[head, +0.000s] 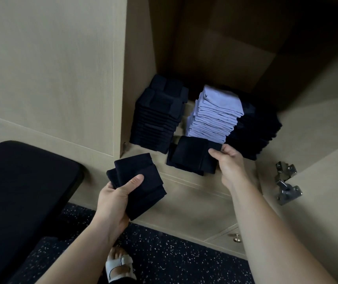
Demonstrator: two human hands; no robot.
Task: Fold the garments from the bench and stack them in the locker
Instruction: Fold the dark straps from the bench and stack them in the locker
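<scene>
Holding a folded dark cloth in our left hand, we press our thumb on top of it, and our other fingers are hidden under it. This cloth is up in the air, in front of the locker and beside the black bench.

Our right hand pinches a second dark cloth by its right edge, between thumb and fingers. That cloth is at the front edge of the locker's bottom shelf, just in front of the pale purple pile. We cannot tell if it lies flat on the shelf or is lifted a little.

Three piles stand on the shelf. A dark pile is at the left side, the pale purple pile is in the middle, and another dark pile is at the right, touching the purple one.

At the right edge, the locker door is open, with metal hinges on it. Below us is a dark floor with little white dots, and a foot in a white sandal.
</scene>
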